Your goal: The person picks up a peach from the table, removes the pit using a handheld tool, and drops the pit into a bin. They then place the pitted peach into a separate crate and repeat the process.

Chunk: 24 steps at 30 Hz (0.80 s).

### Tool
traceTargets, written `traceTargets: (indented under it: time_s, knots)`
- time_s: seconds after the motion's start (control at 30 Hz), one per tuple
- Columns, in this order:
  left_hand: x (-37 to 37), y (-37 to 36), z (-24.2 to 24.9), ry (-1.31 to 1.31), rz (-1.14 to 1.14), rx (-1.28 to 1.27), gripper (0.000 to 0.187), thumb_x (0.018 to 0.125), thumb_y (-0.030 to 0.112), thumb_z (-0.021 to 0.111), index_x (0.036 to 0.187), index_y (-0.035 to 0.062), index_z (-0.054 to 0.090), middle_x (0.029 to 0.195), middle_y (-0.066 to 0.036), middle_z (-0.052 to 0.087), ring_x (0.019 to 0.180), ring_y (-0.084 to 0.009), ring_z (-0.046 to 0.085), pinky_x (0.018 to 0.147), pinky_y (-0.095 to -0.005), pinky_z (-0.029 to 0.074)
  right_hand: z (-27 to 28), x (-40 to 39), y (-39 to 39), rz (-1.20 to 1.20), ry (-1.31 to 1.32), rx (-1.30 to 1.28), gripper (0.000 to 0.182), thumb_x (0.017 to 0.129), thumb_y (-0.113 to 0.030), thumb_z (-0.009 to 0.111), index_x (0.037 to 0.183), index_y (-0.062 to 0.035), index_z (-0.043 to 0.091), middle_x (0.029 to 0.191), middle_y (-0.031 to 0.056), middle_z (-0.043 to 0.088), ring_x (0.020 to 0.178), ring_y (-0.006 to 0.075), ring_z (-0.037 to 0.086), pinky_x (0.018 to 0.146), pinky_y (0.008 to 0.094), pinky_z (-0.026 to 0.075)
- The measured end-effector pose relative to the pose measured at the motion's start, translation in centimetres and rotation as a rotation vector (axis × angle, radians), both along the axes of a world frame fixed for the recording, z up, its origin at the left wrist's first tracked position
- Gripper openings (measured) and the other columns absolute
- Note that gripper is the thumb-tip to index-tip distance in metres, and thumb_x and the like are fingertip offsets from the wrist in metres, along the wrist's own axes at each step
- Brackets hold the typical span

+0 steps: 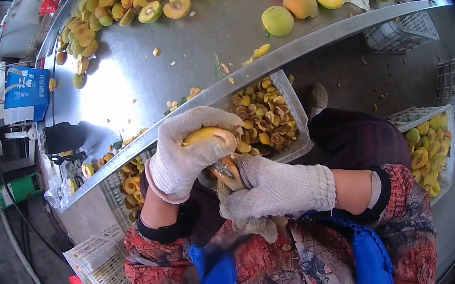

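Note:
My left hand point(185, 150), in a white knit glove, is closed around a yellow fruit point(203, 135), of which only the top shows. My right hand point(276, 187), also gloved, grips a small tool with a wooden handle point(231, 175), its metal tip against the underside of the fruit. Both hands are over my lap, just in front of a white tray of pits and scraps point(292, 151). My sleeves are red patterned, and a blue apron covers my lap.
A steel table point(133, 79) carries whole fruit point(277, 20), several halved fruit point(178, 5) and loose pits. A crate of yellow fruit point(430, 150) stands at the right, white crates point(100, 268) at lower left, a blue box point(25, 91) at far left.

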<state>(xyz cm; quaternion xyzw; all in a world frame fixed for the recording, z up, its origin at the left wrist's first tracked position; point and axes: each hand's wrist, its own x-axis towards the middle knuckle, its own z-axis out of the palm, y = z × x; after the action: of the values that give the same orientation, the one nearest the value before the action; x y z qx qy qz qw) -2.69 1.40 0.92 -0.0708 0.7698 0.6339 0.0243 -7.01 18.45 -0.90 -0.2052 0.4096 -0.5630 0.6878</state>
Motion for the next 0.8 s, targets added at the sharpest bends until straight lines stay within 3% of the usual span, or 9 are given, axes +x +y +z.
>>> traceTargets:
  time_s: [0.13,0.23,0.33,0.43,0.53,0.63,0.73,0.8]
  knots:
    - [0.8,0.2,-0.9,0.023,0.044,0.147,0.059,0.076,0.053,0.071,0.089,-0.0041,0.065,0.082,-0.015,0.066,0.070,-0.0224,0.065,0.064,-0.0318,0.054,-0.1,-0.7,0.3,0.119,-0.184,-0.024,0.026,0.086,-0.024,0.064,0.095,-0.0008,0.056,0.072,0.0077,0.062,0.062,0.0130,0.063,0.053,0.0254,0.054]
    - [1.6,0.6,-1.7,0.098,0.050,0.306,0.062,0.080,0.059,0.063,0.089,-0.0027,0.063,0.082,-0.016,0.064,0.070,-0.0234,0.064,0.062,-0.0322,0.053,0.2,-0.2,0.2,0.049,-0.336,-0.076,0.024,0.087,-0.022,0.062,0.097,-0.0013,0.055,0.075,0.0081,0.062,0.061,0.0127,0.062,0.050,0.0260,0.054]
    - [2.3,1.3,-2.3,0.179,0.124,0.309,0.071,0.083,0.068,0.051,0.091,-0.0011,0.061,0.085,-0.016,0.063,0.073,-0.0230,0.063,0.064,-0.0327,0.053,0.5,-0.9,0.0,0.123,-0.226,-0.028,0.024,0.087,-0.022,0.063,0.096,-0.0014,0.056,0.079,0.0081,0.062,0.066,0.0136,0.063,0.056,0.0265,0.055]
    - [2.7,0.5,-2.7,0.180,0.125,0.254,0.078,0.082,0.076,0.042,0.093,-0.0002,0.059,0.088,-0.016,0.062,0.076,-0.0229,0.062,0.067,-0.0337,0.052,-0.8,-0.1,-0.6,0.116,-0.067,-0.054,0.024,0.086,-0.021,0.063,0.096,0.0004,0.057,0.082,0.0069,0.062,0.071,0.0141,0.063,0.063,0.0290,0.054]
    - [2.7,0.8,-2.5,0.174,0.186,0.276,0.083,0.082,0.077,0.035,0.094,-0.0009,0.059,0.087,-0.017,0.062,0.077,-0.0238,0.063,0.070,-0.0347,0.053,-0.6,0.5,-0.9,0.006,0.228,-0.005,0.022,0.084,-0.019,0.060,0.095,-0.0006,0.056,0.073,0.0096,0.060,0.066,0.0188,0.061,0.062,0.0327,0.049]
    - [2.6,0.1,-3.4,0.137,0.199,0.332,0.083,0.086,0.071,0.039,0.105,-0.0066,0.060,0.094,-0.014,0.064,0.083,-0.0210,0.064,0.071,-0.0319,0.053,-1.7,1.1,-1.1,-0.090,0.761,0.020,0.024,0.086,-0.022,0.057,0.097,-0.0002,0.057,0.075,0.0178,0.062,0.072,0.0298,0.064,0.066,0.0395,0.051]
    - [2.6,0.6,-3.6,0.059,0.287,0.415,0.076,0.090,0.065,0.038,0.104,-0.0059,0.061,0.094,-0.013,0.065,0.082,-0.0194,0.063,0.071,-0.0312,0.052,-2.2,1.7,-1.0,-0.204,1.148,-0.015,0.026,0.090,-0.023,0.052,0.101,-0.0009,0.057,0.082,0.0221,0.062,0.078,0.0373,0.063,0.068,0.0453,0.051]
    - [2.5,0.7,-3.9,0.045,0.327,0.385,0.072,0.093,0.062,0.038,0.103,-0.0053,0.062,0.092,-0.012,0.065,0.082,-0.0178,0.063,0.072,-0.0298,0.051,-3.2,1.8,-1.1,-0.215,1.206,0.000,0.024,0.085,-0.020,0.057,0.101,-0.0019,0.057,0.082,0.0216,0.060,0.079,0.0370,0.062,0.070,0.0450,0.051]
